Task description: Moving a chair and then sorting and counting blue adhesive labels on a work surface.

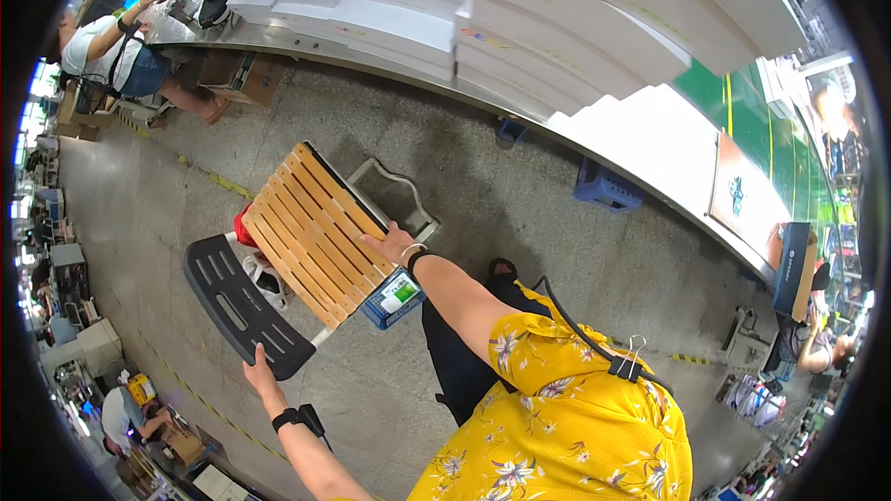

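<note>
A chair [316,237] with a slatted wooden seat, pale metal legs and a black slotted plastic backrest [223,301] stands tilted in the view before me. My left hand [264,377] is closed on the near end of the backrest, with a black band on its wrist. My right hand [393,245] grips the seat's right edge, its fingers on the slats. Beside the seat's near corner shows a blue basket [385,301] with a green and white item in it. Red cloth [243,226] and something white [267,283] show partly between seat and backrest.
Stacked white boxes [390,23] fill a long workbench [445,83] along the top. Blue plastic stools [608,187] sit beneath it. A person [116,51] sits at upper left near a cardboard box [243,79]. Another person [135,417] works at lower left. Yellow-black tape [209,172] marks the floor.
</note>
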The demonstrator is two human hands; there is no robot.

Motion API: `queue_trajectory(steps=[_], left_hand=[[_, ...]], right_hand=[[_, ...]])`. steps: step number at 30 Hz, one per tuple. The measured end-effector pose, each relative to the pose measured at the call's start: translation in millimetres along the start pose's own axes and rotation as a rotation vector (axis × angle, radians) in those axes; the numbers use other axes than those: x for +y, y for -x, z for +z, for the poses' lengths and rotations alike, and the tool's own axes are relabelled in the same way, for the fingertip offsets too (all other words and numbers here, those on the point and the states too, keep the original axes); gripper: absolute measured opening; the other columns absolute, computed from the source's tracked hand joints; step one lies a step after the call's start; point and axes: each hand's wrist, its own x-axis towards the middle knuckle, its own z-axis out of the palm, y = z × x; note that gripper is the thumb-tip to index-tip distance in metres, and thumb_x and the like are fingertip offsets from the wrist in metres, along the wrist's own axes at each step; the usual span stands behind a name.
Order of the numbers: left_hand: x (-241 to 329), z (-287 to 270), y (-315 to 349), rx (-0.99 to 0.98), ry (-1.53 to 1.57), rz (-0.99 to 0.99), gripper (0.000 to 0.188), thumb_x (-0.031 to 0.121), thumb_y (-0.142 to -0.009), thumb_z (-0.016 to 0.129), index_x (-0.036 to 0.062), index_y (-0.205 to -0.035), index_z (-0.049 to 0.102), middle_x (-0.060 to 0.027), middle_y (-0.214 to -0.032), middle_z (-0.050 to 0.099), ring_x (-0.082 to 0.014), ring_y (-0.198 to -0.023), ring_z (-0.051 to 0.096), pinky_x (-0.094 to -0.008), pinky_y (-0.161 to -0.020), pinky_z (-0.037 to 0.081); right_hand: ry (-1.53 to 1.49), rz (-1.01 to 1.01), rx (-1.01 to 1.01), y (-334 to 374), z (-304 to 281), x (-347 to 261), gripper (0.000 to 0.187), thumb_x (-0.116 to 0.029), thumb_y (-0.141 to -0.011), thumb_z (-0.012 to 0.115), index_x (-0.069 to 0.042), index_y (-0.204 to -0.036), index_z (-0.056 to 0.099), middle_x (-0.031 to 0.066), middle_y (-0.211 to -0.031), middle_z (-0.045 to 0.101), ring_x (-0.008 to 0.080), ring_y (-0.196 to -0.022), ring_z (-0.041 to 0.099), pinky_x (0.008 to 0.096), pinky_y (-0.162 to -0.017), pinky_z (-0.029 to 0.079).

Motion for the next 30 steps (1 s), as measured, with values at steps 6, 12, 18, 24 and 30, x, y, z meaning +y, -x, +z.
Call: queue_trajectory(steps=[6,12,18,24,30], left_hand=[[-4,-1,7,-0.052,-0.011,0.067,0.035,0.019,-0.094,0.069,-0.0044,-0.119,0.065,-0.0072,-0.110,0.069,-0.0193,-0.096,0.065,-0.0323,-0.085,0.050],[-4,-16,-4,-0.172,0.144,0.068,0.033,0.018,-0.097,0.067,-0.0033,-0.121,0.064,-0.0063,-0.111,0.069,-0.0166,-0.096,0.063,-0.0302,-0.085,0.049],[-14,-24,-9,-0.254,0.195,-0.021,0.029,0.016,-0.098,0.065,-0.0037,-0.119,0.063,-0.0082,-0.113,0.068,-0.0172,-0.100,0.063,-0.0309,-0.089,0.049],[-27,-27,-12,-0.230,0.337,-0.168,0.029,0.016,-0.097,0.067,-0.0035,-0.118,0.063,-0.0084,-0.111,0.068,-0.0165,-0.096,0.063,-0.0312,-0.084,0.051],[-48,-38,-10,-0.350,0.345,-0.108,0.036,0.017,-0.095,0.070,-0.0005,-0.125,0.062,-0.0085,-0.120,0.066,-0.0178,-0.106,0.063,-0.0321,-0.093,0.048]], right_hand=[[0.032,0.036,0.117,24,0,-2,0.113,-0.082,-0.079,0.057,0.007,-0.146,0.037,0.0314,-0.135,0.058,0.0413,-0.127,0.057,0.0467,-0.107,0.047],[0.047,0.001,0.193,49,8,-14,0.111,-0.084,-0.080,0.054,0.009,-0.138,0.039,0.0346,-0.126,0.061,0.0441,-0.122,0.060,0.0473,-0.101,0.049],[0.097,0.010,0.259,60,2,-34,0.108,-0.081,-0.080,0.058,0.007,-0.139,0.043,0.0317,-0.131,0.060,0.0421,-0.125,0.058,0.0470,-0.104,0.047],[0.207,0.013,0.241,52,8,-56,0.115,-0.086,-0.079,0.053,0.009,-0.141,0.038,0.0350,-0.131,0.058,0.0433,-0.127,0.056,0.0471,-0.105,0.046],[0.256,0.081,0.265,58,1,-71,0.120,-0.084,-0.078,0.057,0.009,-0.149,0.033,0.0336,-0.138,0.054,0.0418,-0.130,0.054,0.0440,-0.108,0.044]])
